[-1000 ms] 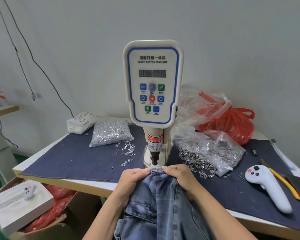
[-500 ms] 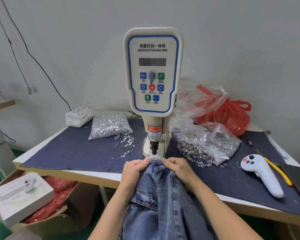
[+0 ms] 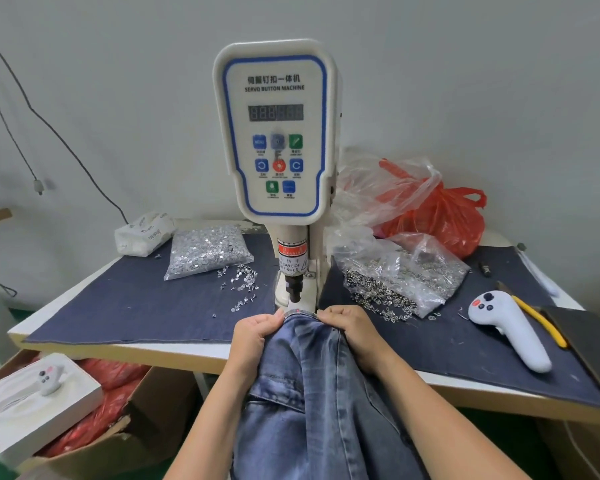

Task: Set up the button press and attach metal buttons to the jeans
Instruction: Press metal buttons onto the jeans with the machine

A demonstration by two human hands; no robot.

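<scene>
A white servo button machine (image 3: 274,133) stands at the middle of the table, its dark punch (image 3: 294,289) pointing down. Blue jeans (image 3: 312,393) run from my lap up to the machine's base, with the waistband edge lying just under the punch. My left hand (image 3: 253,336) grips the waistband on the left. My right hand (image 3: 352,332) grips it on the right. A clear bag of silver tacks (image 3: 205,251) lies left of the machine, with loose tacks (image 3: 241,282) spilled beside it. A bag of metal buttons (image 3: 402,278) lies on the right.
A dark blue cloth (image 3: 118,306) covers the table. A red plastic bag (image 3: 440,216) sits behind the buttons. A white controller (image 3: 510,327), a yellow tool (image 3: 541,320) and a dark phone (image 3: 586,348) lie at the right. A tissue pack (image 3: 142,232) is at the back left, a cardboard box (image 3: 94,441) below.
Both hands keep their hold on the waistband under the punch. The view has shifted slightly; the jeans and hands stay in about the same place.
</scene>
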